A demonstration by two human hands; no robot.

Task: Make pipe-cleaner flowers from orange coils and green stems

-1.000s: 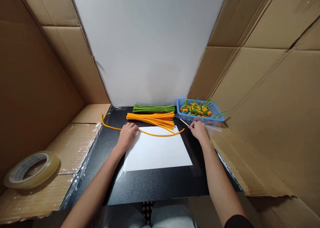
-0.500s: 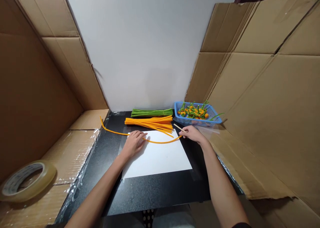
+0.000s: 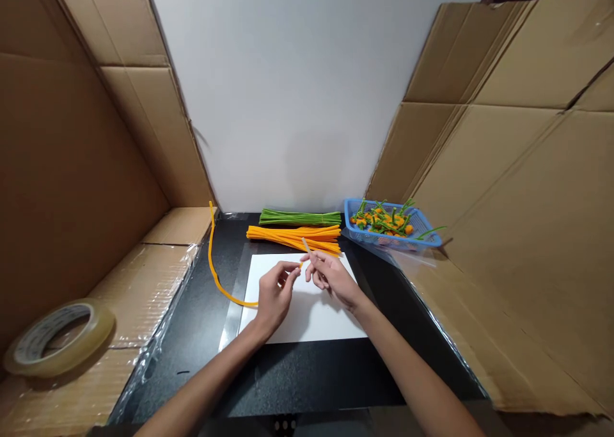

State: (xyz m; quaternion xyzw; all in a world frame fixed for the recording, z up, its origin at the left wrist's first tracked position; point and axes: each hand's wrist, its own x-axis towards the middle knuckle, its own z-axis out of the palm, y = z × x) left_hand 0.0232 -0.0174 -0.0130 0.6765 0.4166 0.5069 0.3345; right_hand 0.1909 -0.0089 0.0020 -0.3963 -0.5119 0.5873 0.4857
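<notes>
A long orange fuzzy stem [image 3: 215, 280] curves from the left edge of the black table to my left hand [image 3: 277, 296]. My left hand is closed on it, and a short orange end shows at the fingertips. My right hand [image 3: 333, 280] pinches a thin pale stick [image 3: 306, 245] that points up and away. Its fingertips are close beside the orange end; whether they touch it is unclear. Both hands are above a white sheet [image 3: 311, 325]. Behind them lie a bundle of orange stems [image 3: 288, 234] and a bundle of green stems [image 3: 300, 217].
At the back right, a blue basket [image 3: 352, 233] holds orange and green pieces. A roll of clear tape [image 3: 103, 338] lies on cardboard at the left. Cardboard walls [image 3: 518, 187] stand on both sides, and a white wall [image 3: 288, 91] rises behind the table.
My hands have come together over the sheet. My right hand moved left with the stick, and the orange stem's free part now bends down in a deeper curve at the left. The view has shifted slightly.
</notes>
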